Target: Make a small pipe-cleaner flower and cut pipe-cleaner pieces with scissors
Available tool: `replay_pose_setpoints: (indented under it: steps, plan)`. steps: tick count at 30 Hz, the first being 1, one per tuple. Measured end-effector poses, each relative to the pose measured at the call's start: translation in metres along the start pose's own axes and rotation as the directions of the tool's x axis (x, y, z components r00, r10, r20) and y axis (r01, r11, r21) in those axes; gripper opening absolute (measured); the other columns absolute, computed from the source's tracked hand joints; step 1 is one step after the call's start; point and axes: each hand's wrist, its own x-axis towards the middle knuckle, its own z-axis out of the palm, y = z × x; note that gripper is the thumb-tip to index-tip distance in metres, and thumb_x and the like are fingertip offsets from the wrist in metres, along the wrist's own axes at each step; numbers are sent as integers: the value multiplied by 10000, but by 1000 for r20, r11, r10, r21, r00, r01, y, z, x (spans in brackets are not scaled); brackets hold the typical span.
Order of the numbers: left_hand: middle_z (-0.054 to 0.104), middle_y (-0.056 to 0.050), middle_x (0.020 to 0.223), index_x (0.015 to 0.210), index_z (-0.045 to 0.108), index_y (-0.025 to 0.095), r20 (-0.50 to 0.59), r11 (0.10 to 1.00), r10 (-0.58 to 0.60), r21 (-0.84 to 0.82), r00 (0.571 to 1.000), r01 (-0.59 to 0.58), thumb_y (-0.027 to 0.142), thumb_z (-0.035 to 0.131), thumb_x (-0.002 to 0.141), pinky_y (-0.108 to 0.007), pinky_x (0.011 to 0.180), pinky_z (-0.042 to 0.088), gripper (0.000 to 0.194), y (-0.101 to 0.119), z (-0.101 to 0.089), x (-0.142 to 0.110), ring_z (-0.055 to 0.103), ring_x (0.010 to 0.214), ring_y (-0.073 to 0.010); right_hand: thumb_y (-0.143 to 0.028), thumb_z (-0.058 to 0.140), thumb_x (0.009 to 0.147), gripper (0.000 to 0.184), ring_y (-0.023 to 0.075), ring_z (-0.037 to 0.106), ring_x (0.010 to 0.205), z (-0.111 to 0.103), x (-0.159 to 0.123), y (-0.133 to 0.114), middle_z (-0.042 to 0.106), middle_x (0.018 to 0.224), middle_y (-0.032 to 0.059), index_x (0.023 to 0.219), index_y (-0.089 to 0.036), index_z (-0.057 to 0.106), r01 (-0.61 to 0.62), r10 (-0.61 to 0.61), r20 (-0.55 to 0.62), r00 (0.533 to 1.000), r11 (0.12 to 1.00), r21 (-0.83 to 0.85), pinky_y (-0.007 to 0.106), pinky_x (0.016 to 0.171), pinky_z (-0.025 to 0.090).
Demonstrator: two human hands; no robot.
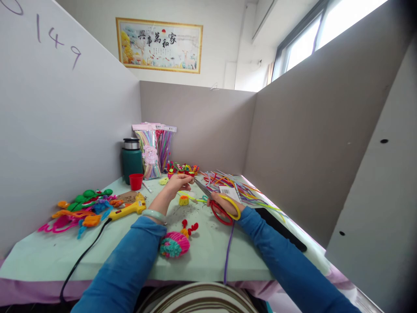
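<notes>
My right hand (228, 202) is closed around a pair of scissors (203, 188) with one red and one yellow handle loop. Their blades point up and left, the tips close to the fingers of my left hand (178, 182). Those left fingers are pinched together, and anything between them is too small to name. From below my right hand a purple pipe cleaner (228, 256) hangs over the table's front edge. Under my left hand stands a small yellow and orange piece (183, 200). Nearer to me lies a pink and turquoise fuzzy ball (176, 244) with red-tipped stalks.
At left lie a yellow glue gun (127, 211) with a black cord and a colourful pipe cleaner heap (87, 204). Behind stand a red cup (136, 181), a green bottle (132, 161) and pipe cleaner bags (150, 150). Loose pipe cleaners (247, 191) and a black slab (282, 230) lie right.
</notes>
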Motion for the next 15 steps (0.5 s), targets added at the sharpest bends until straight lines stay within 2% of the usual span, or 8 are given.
replay_pose_setpoints:
  steps: [8,15]
  plan:
    - [672,-56,746,742,666,109,10,997,0,74,1000,-1,444,796,526,-289,599,505,419,5,1,-4,557,500,-95,-631,236,912,597,73,350,301,-1,0,0,404,365,-64,823,-149,577,66,-65,11,998,997,-51,198,348,281]
    - [668,-57,700,733,685,113,17,986,19,168,1000,-21,406,776,571,-262,553,472,347,6,-1,-3,540,488,-92,-591,252,931,572,66,357,303,-4,-2,-3,422,360,-64,810,-142,584,46,-42,34,999,992,-115,183,379,307]
